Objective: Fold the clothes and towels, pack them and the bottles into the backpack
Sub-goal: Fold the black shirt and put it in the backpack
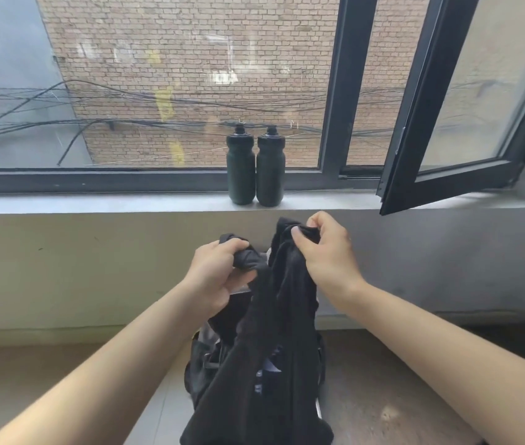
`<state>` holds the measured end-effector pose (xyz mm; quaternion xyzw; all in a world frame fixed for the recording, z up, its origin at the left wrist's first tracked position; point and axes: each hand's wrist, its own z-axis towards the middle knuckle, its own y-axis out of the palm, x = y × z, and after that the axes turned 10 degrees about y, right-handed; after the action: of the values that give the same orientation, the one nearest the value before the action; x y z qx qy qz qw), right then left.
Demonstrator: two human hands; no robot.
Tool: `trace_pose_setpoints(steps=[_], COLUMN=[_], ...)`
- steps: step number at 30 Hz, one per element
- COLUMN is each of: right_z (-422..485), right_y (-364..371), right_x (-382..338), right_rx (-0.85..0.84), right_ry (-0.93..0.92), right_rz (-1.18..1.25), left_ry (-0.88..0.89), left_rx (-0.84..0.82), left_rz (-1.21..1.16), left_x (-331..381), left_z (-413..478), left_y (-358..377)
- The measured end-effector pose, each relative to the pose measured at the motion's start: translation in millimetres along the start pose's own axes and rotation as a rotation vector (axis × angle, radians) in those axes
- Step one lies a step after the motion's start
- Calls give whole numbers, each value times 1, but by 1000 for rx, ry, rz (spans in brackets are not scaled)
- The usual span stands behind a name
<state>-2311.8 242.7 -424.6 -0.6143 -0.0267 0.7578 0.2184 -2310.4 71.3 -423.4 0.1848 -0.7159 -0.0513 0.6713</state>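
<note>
- The sill (pixel 94 202) runs across the view below a window that looks onto a brick wall.
- The left bottle (pixel 241 168) and right bottle (pixel 270 170), both dark and capped, stand upright on the sill, side by side and touching or nearly so.
- An open sash (pixel 447 123) swings inward over the sill's right end.
- Below the sill and in front of it, both hands hold up a black garment (pixel 271 364).
- The left hand (pixel 219 277) is clenched around a bunched fold of the garment.
- The right hand (pixel 325 252), a little higher and closer to the sill, pinches another bunched edge between thumb and curled fingers.
- The garment hangs down from both hands in loose folds, unfolded.
- The backpack (pixel 200 364) sits lower, under the sill by the wall, mostly hidden behind the hanging garment; only its dark left side shows.
</note>
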Motion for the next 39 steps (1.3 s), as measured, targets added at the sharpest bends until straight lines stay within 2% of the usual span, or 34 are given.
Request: trace_pose_setpoints(steps=[6, 11, 14, 20, 22, 24, 27, 29, 31, 33, 35, 37, 39], right_z=[-8, -6, -7, -3, 3, 9, 16, 18, 20, 20, 20, 19, 20], right_y=[8, -6, -9, -12, -17, -24, -37, -46, -51, -53, -53, -53, -53], right_x=[-3, 0, 7, 8, 8, 6, 3, 0, -1, 0, 0, 1, 3], right_rx=[-285, -497, -502, -438, -461, -515, -527, -544, -573, -588, -584, -575, -552], right_ry=[-92, -72, -133, -217, -196, -82, 103, 220, 294, 328, 331, 322, 304], right_rz=[29, -16, -145, -190, -145, 20, 268, 373, 408, 414, 413, 412, 415], left_ry=[15, 30, 52, 147, 182, 305, 537, 488, 273, 33, -80, -50, 80], left_rx=[-183, -275, -334, -465, -501, -439, -180, -161, -350, -651, -899, -965, -840], left_rz=[30, 68, 181, 316, 335, 338, 323, 390, 469, 500, 501, 458, 409], left_x=[4, 9, 10, 9, 12, 16, 20, 13, -3, -20, -30, -33, -33], left_z=[-12, -13, -15, -18, -20, -18, -1, 17, 34, 38, 32, 28, 26], left_y=[16, 15, 17, 23, 24, 19, 0, -17, -33, -42, -42, -34, -25])
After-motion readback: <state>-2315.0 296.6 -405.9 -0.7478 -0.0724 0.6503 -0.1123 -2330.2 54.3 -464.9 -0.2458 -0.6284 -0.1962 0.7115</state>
